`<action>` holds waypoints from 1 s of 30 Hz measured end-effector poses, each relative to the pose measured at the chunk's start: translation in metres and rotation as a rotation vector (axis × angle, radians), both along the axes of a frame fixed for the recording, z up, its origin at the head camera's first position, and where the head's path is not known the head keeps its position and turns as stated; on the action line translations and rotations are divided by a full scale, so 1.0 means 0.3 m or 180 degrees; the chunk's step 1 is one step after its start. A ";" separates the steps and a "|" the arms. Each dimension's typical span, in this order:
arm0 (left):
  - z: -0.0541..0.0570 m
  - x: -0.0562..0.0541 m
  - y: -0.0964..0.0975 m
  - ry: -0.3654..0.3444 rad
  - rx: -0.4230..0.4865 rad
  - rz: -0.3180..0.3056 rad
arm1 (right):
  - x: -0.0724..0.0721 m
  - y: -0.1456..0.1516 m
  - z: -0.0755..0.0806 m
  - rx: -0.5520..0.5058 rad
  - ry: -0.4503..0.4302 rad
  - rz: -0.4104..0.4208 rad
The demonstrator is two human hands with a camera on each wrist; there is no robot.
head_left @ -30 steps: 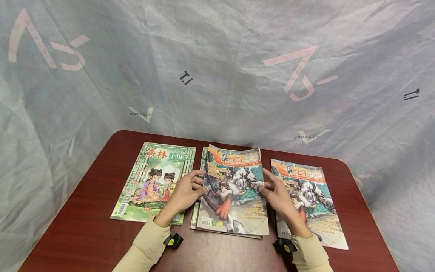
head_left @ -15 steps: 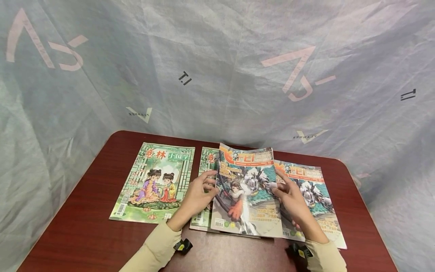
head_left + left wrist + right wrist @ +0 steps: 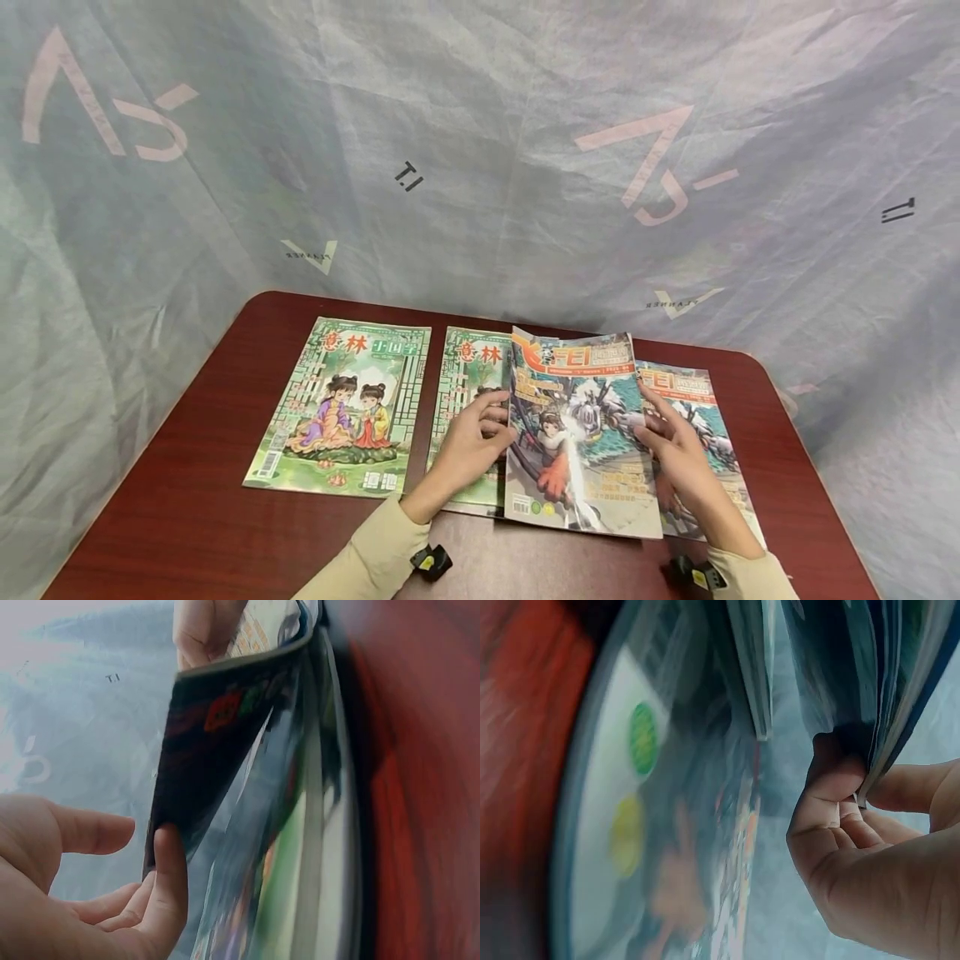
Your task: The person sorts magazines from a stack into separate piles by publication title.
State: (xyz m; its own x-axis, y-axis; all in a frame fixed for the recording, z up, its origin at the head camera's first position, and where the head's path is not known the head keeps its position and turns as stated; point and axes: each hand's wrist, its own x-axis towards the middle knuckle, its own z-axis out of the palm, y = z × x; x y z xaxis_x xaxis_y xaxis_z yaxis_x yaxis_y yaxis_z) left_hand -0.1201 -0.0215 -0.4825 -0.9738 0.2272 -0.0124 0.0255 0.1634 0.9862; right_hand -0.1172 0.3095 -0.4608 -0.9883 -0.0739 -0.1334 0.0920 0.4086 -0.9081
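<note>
Both hands hold a magazine (image 3: 581,442) with an orange title and a robot-like figure on its cover, raised above the others. My left hand (image 3: 474,437) has its left edge: in the left wrist view the fingers (image 3: 171,877) lie against the underside and the thumb is on the cover side. On the opposite edge, my right hand (image 3: 678,442) pinches the pages between thumb and fingers, as the right wrist view shows. Below it, a matching magazine (image 3: 708,433) lies at the right, partly covered. A green magazine (image 3: 468,375) lies under its left side, also partly hidden.
Another green magazine (image 3: 348,408), with two cartoon children on it, lies flat at the left. Everything rests on a dark red table (image 3: 187,467) with rounded corners. Grey printed fabric (image 3: 480,167) hangs close behind the table's far edge.
Both hands have carried the magazine to the right, from above the middle green magazine to partly over the matching one. More of the middle green cover now shows.
</note>
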 end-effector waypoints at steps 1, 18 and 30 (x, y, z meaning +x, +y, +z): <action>0.002 0.004 0.010 -0.0023 0.0024 -0.0018 | 0.005 0.010 -0.004 -0.0058 0.0013 -0.0019; 0.022 0.046 0.194 -0.0314 0.0358 -0.0310 | 0.062 0.206 -0.027 0.0076 0.0063 -0.0340; 0.033 0.058 0.294 -0.0423 0.0673 -0.0608 | 0.083 0.330 -0.015 -0.0184 0.0048 -0.0405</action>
State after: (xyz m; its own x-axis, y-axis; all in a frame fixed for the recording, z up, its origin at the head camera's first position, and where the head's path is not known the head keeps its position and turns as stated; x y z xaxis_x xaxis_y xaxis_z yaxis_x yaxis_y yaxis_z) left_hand -0.1028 0.0666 -0.4725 -0.9063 0.4169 -0.0697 -0.0954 -0.0411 0.9946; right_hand -0.0922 0.4086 -0.4653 -0.9921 0.0449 -0.1175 0.1258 0.3413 -0.9315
